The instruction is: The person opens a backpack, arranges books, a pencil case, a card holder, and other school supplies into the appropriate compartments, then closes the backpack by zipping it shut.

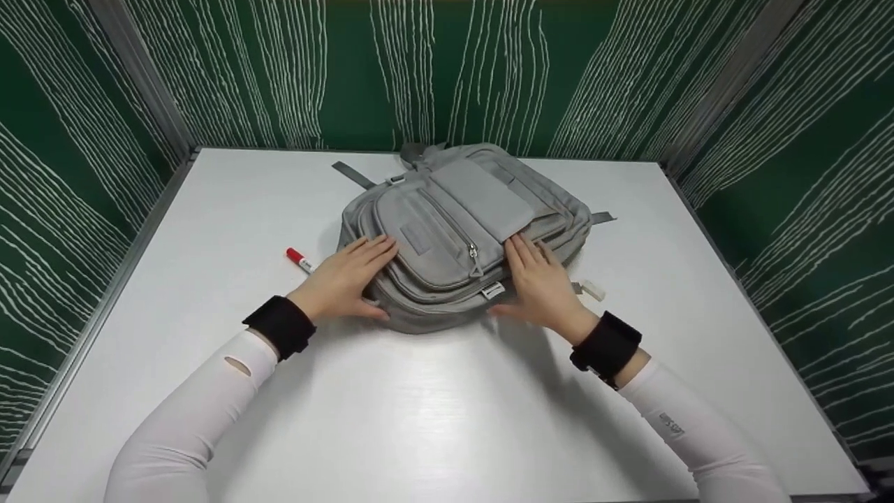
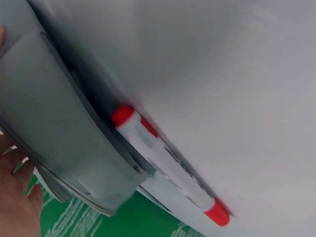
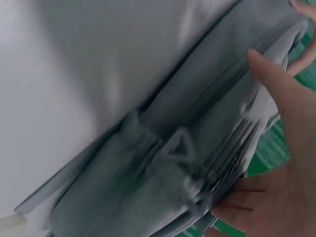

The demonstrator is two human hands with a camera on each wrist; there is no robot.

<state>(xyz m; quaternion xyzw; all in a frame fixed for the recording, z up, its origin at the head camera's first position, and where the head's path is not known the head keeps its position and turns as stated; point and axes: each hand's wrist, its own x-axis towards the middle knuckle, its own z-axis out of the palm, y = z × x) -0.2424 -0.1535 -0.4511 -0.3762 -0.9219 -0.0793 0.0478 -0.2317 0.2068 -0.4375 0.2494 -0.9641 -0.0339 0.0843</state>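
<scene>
A grey backpack (image 1: 475, 195) lies on the white table, its front pockets facing up and its body turned at a slant. My left hand (image 1: 347, 279) rests on its left end, fingers laid straight over the edge and thumb spread low along the side. On the near right side, my right hand (image 1: 545, 286) touches the bag with extended fingers beside the pocket flap, the thumb pointing left. In the right wrist view that thumb (image 3: 266, 69) lies against the bag's side. A zipper pull (image 1: 475, 260) and a small white label (image 1: 493, 290) show between the hands.
A white marker (image 2: 168, 165) with red ends lies beside the bag's left side, near my left wrist. Right of my right hand is a small off-white block (image 1: 593, 290). Loose straps (image 1: 353, 175) stick out from the bag. Green panels (image 1: 349, 70) with white streaks enclose the table.
</scene>
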